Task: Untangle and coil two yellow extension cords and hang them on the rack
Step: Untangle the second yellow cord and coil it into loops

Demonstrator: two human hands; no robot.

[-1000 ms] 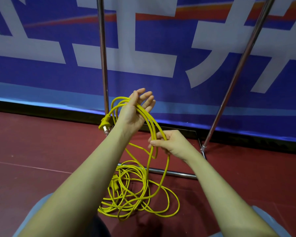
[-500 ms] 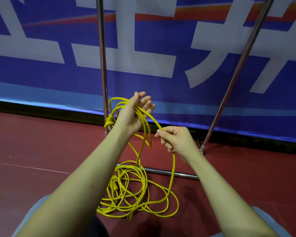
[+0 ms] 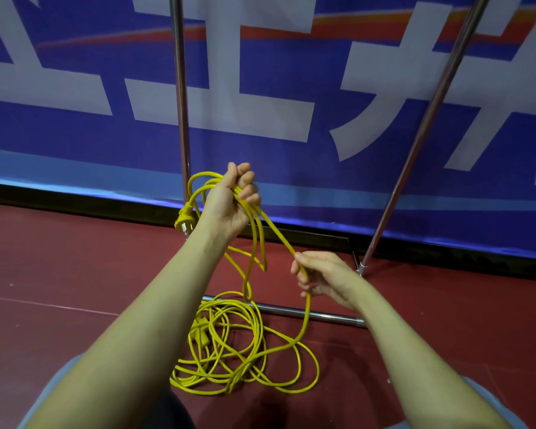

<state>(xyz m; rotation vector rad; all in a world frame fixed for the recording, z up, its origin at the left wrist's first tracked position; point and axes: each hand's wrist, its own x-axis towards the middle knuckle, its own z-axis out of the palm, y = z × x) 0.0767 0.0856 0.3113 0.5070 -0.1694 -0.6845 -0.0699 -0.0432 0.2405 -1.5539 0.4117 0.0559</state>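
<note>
Left hand [image 3: 229,202] grips cord loops [image 3: 254,239] | right hand [image 3: 322,278] pinches strand slanting up-left

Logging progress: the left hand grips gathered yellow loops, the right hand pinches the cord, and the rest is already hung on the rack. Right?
Not quite. The head view shows the rest of the cord piled on the floor, not hung. The left hand does grip loops; the right hand pinches the cord.

Cords [image 3: 229,345] before rack [image 3: 291,311]

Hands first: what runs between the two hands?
In the head view, a taut stretch of yellow cord runs from the left hand, which grips several loops, down to the right hand pinching it.
</note>
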